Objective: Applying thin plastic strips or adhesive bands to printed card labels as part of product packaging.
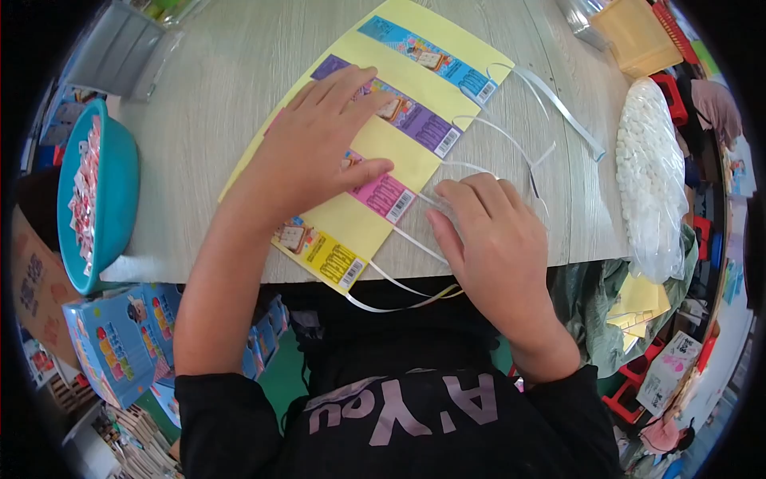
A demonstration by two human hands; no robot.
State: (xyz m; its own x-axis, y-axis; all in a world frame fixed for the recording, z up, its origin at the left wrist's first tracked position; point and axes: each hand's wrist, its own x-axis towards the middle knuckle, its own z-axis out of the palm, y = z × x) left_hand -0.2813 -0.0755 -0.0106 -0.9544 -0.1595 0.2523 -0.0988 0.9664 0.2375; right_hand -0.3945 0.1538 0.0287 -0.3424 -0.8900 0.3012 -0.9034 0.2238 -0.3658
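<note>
- My left hand (pixel 315 132) lies open and flat on the pale yellow rectangular sheet (pixel 359 219).
- This sheet is mostly on the grey wood-grain table (pixel 199 80).
- My right hand (pixel 499 239) is half curled beside the sheet's right edge, near thin white strips (pixel 574 124); I cannot tell if it holds one.

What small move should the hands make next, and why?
Perhaps the right hand should gently straighten one of the white strips: they trail loosely past the yellow sheet's right edge, several close to that hand, while the left hand lies spread over the sheet.
</note>
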